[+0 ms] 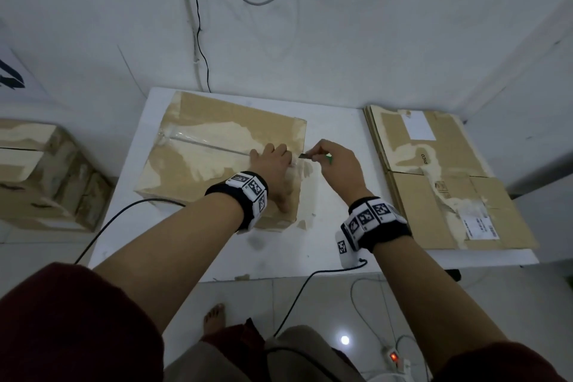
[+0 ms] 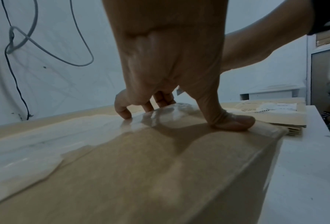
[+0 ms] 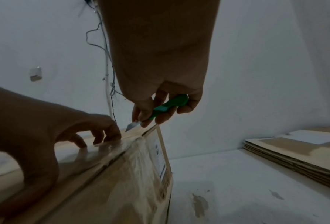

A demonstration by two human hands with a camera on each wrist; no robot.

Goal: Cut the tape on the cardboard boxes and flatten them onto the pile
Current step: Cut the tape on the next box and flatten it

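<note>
Box (image 1: 198,161) sits sealed on the white table (image 1: 325,251), its clear tape (image 1: 210,146) running along the top seam, as a person readies a cut at the box's right end. The left hand (image 1: 273,161) presses down on the lid by that end, fingers spread and bent with tips and thumb on the tape; the right hand (image 1: 338,164) pinches a green-handled knife (image 3: 160,109), blade tip poised just above the box's right top edge. The risk lies in how close they are: the blade points toward the left fingertips (image 3: 112,133), which rest on the very seam to be cut, so a slip or sudden give in the tape could send steel into them; pressing too deep could also snag the cardboard. Counted: one box on the table, a second box (image 1: 46,177) left of it, one pile (image 1: 446,180) of flattened boxes to its right, one knife, two hands.
</note>
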